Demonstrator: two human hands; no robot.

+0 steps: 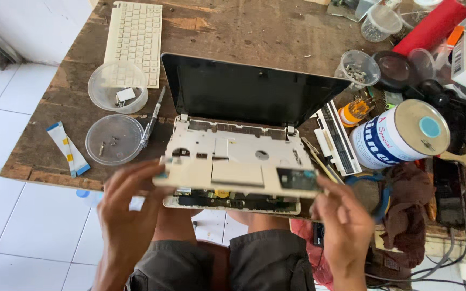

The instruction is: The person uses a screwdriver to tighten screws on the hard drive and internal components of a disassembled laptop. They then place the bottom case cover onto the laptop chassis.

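Head view: the left hand [128,213] grips the left edge of the cream cover [238,175], fingers curled tight on it, and the right hand [346,226] clamps the right edge the same way. The cover sits lifted and tilted just above the laptop [244,97], whose dark screen stands open behind it; circuit boards show under the cover's near edge. All of this hangs over the near edge of the worn table [233,27]. To the left, a clear lid [114,139] with screws and a cup [117,86] beside a pen [153,116]. A white keyboard [135,37] lies at the back. On the right, a tin can [400,137] lies on its side near a brown rag [405,207].
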